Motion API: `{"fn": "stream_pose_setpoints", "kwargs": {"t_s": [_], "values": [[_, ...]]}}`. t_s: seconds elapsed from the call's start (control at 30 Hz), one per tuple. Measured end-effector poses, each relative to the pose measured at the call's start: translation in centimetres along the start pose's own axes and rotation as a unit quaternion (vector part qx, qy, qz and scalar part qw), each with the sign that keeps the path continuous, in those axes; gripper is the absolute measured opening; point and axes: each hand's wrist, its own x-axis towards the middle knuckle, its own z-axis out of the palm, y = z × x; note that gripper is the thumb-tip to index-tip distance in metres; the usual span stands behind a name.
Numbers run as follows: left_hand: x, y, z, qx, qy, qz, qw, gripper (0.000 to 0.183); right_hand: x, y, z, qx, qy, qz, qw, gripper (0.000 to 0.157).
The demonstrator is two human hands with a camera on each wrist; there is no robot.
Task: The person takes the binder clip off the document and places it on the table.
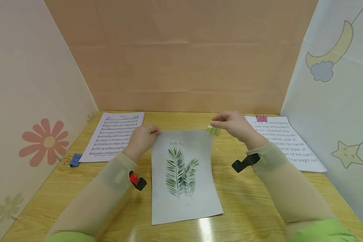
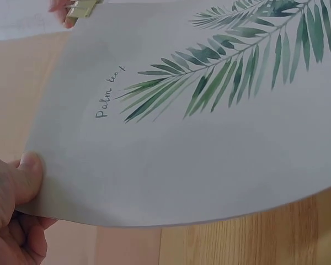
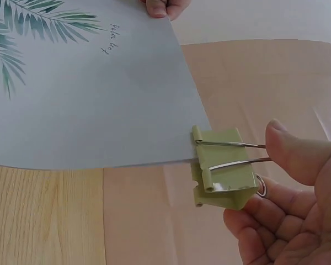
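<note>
My left hand [image 1: 143, 139] pinches the top left corner of a paper stack [image 1: 186, 137] printed with green palm leaves; the thumb lies on top in the left wrist view. The stack is raised at its top edge and bows between the hands. At its top right corner is a yellow-green binder clip [image 3: 226, 165] with silver wire handles. My right hand [image 1: 234, 126] grips those handles, thumb on the upper ones and curled fingers underneath. In the right wrist view, the clip's mouth is around the paper corner.
Sheet music [image 1: 115, 137] lies at the left, with a blue binder clip [image 1: 75, 160] beside its lower left corner. At the right lies a stack of large-print text [image 1: 302, 158] with a pink binder clip [image 1: 261, 117] on its top edge. Wall panels enclose the wooden table [image 1: 245, 208].
</note>
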Motion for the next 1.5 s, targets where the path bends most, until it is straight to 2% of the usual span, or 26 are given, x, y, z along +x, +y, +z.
{"fn": "stream_pose_setpoints", "kwargs": {"t_s": [0.27,0.5,0.7,0.93,1.2,1.5], "values": [[0.5,-0.9,-0.3,-0.004,-0.008,-0.018,0.9998,0.019,-0.8,1.6,-0.6,0.010,0.016,0.004,1.000,0.047],[1.1,-1.6,-0.2,0.006,-0.013,-0.021,0.9997,0.021,-1.5,3.7,-0.2,0.015,0.011,0.035,0.999,0.049],[1.9,-2.0,0.0,0.018,-0.013,-0.017,0.9996,0.022,-1.6,5.5,1.1,0.026,-0.004,0.035,0.999,0.049],[3.0,-2.6,0.7,0.023,-0.034,-0.028,0.9987,0.024,-1.6,7.6,2.8,0.003,-0.010,0.046,0.999,0.048],[4.3,-3.4,1.3,0.026,-0.043,-0.036,0.9981,0.024,-1.5,8.8,4.5,-0.008,-0.036,0.050,0.998,0.031],[5.5,-4.6,2.5,0.036,-0.047,-0.044,0.9973,0.020,-1.3,9.7,6.3,-0.020,-0.060,0.061,0.996,0.029]]}}
